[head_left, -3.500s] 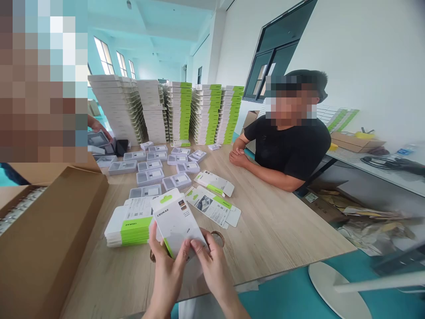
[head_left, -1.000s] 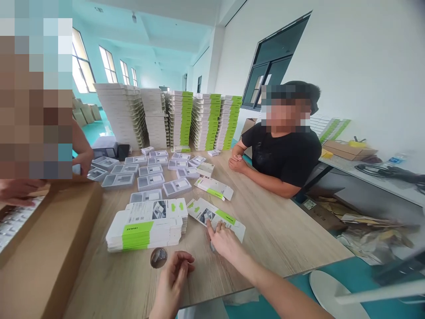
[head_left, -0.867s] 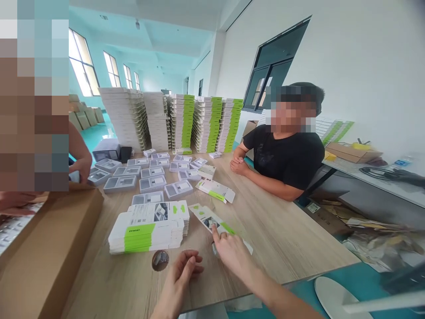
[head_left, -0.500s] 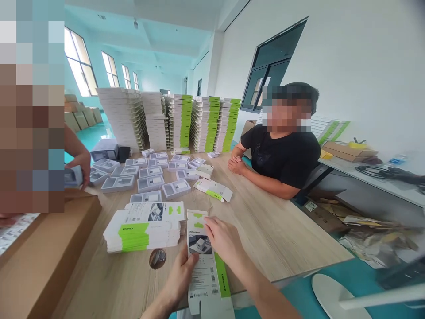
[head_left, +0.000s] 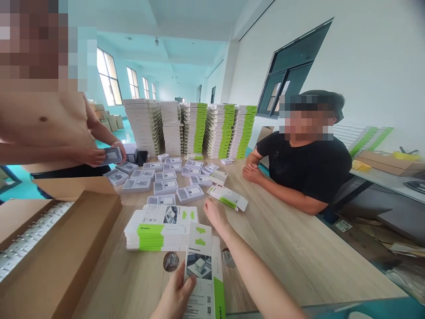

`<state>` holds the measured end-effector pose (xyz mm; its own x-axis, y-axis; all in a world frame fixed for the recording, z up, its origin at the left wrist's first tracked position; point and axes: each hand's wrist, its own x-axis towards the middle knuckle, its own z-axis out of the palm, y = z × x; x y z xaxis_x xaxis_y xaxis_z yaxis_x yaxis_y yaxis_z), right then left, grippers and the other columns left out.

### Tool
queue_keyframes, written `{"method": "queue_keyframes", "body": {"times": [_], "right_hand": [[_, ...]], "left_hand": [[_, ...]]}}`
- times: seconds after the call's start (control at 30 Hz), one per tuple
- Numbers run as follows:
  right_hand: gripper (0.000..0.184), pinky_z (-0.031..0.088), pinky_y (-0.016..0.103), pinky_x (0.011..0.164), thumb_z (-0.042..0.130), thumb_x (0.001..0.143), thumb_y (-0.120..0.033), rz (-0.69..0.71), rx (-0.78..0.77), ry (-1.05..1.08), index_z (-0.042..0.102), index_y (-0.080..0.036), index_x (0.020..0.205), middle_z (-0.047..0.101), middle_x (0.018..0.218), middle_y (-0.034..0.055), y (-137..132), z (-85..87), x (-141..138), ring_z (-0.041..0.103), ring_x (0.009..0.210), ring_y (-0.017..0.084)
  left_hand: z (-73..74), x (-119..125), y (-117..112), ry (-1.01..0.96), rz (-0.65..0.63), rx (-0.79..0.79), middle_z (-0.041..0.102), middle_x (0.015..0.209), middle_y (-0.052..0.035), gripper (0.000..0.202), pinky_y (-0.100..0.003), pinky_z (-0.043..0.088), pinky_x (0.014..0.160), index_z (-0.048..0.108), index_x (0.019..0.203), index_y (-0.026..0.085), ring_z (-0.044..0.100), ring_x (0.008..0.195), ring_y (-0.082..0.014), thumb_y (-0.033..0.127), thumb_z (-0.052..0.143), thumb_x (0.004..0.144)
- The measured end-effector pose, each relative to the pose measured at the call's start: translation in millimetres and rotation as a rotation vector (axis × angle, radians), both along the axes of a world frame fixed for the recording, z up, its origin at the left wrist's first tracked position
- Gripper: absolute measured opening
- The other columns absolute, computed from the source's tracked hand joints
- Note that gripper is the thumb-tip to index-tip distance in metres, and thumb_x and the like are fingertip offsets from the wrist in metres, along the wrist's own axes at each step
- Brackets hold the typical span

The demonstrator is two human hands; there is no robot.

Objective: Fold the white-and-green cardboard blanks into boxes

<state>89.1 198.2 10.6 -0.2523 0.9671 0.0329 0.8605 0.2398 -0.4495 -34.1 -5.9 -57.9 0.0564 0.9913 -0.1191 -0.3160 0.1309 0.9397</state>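
A white and green printed packaging box (head_left: 199, 266), standing upright at the table's front edge, is gripped in my left hand (head_left: 179, 288) with the thumb across its printed front. My right hand (head_left: 215, 215) is stretched forward over the table with loosely curled fingers and nothing visible in them. Its fingertips are close to the near corner of a clear plastic tray (head_left: 190, 193) that holds a small white item. Just left of my box lies a stack of flat boxes (head_left: 156, 230) in the same print. Beyond my right hand, another box (head_left: 227, 197) lies on its side.
Several more plastic trays (head_left: 137, 184) spread across the wooden table (head_left: 282, 248). Tall stacks of boxes (head_left: 195, 130) stand behind them. An open brown carton (head_left: 76, 248) is at left. One co-worker (head_left: 56, 133) holds a tray; another (head_left: 305, 173) sits with hands together at right.
My right hand has left the box and moved forward toward the trays. My left hand still holds the box. The view has swung left, and the co-worker at left now stands holding a tray.
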Motion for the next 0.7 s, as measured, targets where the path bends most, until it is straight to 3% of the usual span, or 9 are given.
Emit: {"method": "queue_keyframes", "body": {"times": [0.13, 0.27, 0.33, 0.4, 0.43, 0.53, 0.6, 0.7], "right_hand": [[0.034, 0.061, 0.047, 0.095, 0.068, 0.103, -0.036, 0.06, -0.071, 0.264, 0.065, -0.02, 0.133, 0.067, 0.136, 0.0104, 17.8, -5.2, -11.9, 0.07, 0.113, 0.026], [0.036, 0.062, 0.047, 0.093, 0.069, 0.102, -0.037, 0.016, -0.142, 0.535, 0.065, -0.018, 0.133, 0.068, 0.132, 0.0099, 4.2, -3.9, 8.0, 0.071, 0.11, 0.025], [0.034, 0.062, 0.045, 0.092, 0.065, 0.104, -0.043, -0.002, -0.178, 0.654, 0.068, -0.017, 0.125, 0.073, 0.122, 0.0091, -23.5, -0.5, 27.2, 0.073, 0.104, 0.024], [0.053, 0.062, 0.042, 0.09, 0.046, 0.107, -0.061, 0.009, -0.216, 0.761, 0.074, -0.017, 0.111, 0.078, 0.106, 0.0099, -63.9, 3.5, 44.8, 0.076, 0.097, 0.026], [0.061, 0.063, 0.042, 0.087, 0.039, 0.106, -0.068, 0.018, -0.237, 0.804, 0.075, -0.019, 0.113, 0.08, 0.104, 0.0106, -86.3, 5.0, 50.8, 0.077, 0.096, 0.027], [0.062, 0.062, 0.041, 0.088, 0.048, 0.1, -0.073, 0.042, -0.27, 1.008, 0.063, -0.028, 0.14, 0.077, 0.125, 0.0113, -146.6, 3.6, 51.4, 0.074, 0.111, 0.031], [0.063, 0.061, 0.044, 0.094, 0.055, 0.098, -0.069, -0.015, -0.208, 1.181, 0.053, -0.032, 0.15, 0.069, 0.142, 0.0119, -173.0, -4.1, 38.5, 0.071, 0.119, 0.032], [0.063, 0.063, 0.046, 0.093, 0.043, 0.101, -0.068, -0.049, -0.127, 1.306, 0.046, -0.031, 0.152, 0.066, 0.142, 0.0134, -191.1, -18.0, 12.8, 0.071, 0.119, 0.034]], "left_hand": [[3.3, -8.0, -5.5, -0.042, 0.017, -0.027, 0.083, 0.092, -0.0113, 0.057, -0.041, 0.061, 0.078, 0.077, 0.105, 0.019, 0.08, 0.087, -0.0321, 0.067, 0.084, 0.076], [11.4, -17.9, -8.8, -0.134, 0.099, -0.061, 0.084, 0.097, -0.0113, 0.055, -0.044, 0.062, 0.086, 0.076, 0.111, 0.02, 0.079, 0.1, -0.034, 0.06, 0.088, 0.076], [13.1, -20.1, -8.5, -0.169, 0.133, -0.08, 0.085, 0.102, -0.012, 0.057, -0.046, 0.061, 0.092, 0.076, 0.113, 0.019, 0.078, 0.106, -0.0351, 0.058, 0.089, 0.075], [12.8, -18.8, -6.9, -0.193, 0.163, -0.106, 0.084, 0.107, -0.0125, 0.06, -0.047, 0.06, 0.096, 0.075, 0.118, 0.02, 0.077, 0.109, -0.0355, 0.058, 0.09, 0.074], [12.2, -16.7, -6.0, -0.196, 0.171, -0.114, 0.084, 0.109, -0.013, 0.063, -0.048, 0.06, 0.098, 0.074, 0.122, 0.02, 0.077, 0.111, -0.0359, 0.059, 0.089, 0.075], [12.2, -6.1, -5.0, -0.071, 0.188, -0.11, 0.08, 0.117, -0.0152, 0.071, -0.05, 0.057, 0.105, 0.071, 0.132, 0.021, 0.07, 0.125, -0.0392, 0.06, 0.088, 0.075], [16.8, 1.9, -5.5, 0.07, 0.178, -0.05, 0.074, 0.131, -0.0173, 0.083, -0.05, 0.046, 0.118, 0.07, 0.136, 0.021, 0.055, 0.143, -0.0416, 0.058, 0.095, 0.066], [33.8, 9.1, -3.8, 0.056, -0.053, 0.104, 0.056, 0.154, -0.0193, 0.112, -0.054, 0.035, 0.125, 0.061, 0.148, 0.021, 0.039, 0.153, -0.0447, 0.068, 0.097, 0.053]]}}
